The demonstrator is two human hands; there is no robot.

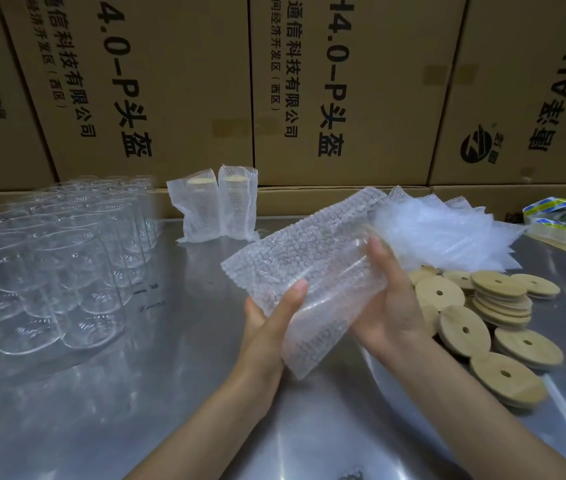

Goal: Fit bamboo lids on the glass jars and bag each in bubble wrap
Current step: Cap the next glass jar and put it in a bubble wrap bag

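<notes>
Steel worktop (177, 393): bare glass jars (49, 268) crowding the left edge; two bagged jars (219, 209) standing at the back edge; bamboo lids (482, 327) lying by the right edge. Bubble-wrap bag (309, 268), jar apparently inside: left hand (267, 323) gripping underneath, right hand (388, 306) clasping its side. Advice: keeping the mouth spread, sliding the jar fully down.

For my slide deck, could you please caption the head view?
Both hands, left and right, hold a bubble-wrap bag beside bamboo lids and glass jars.
</notes>
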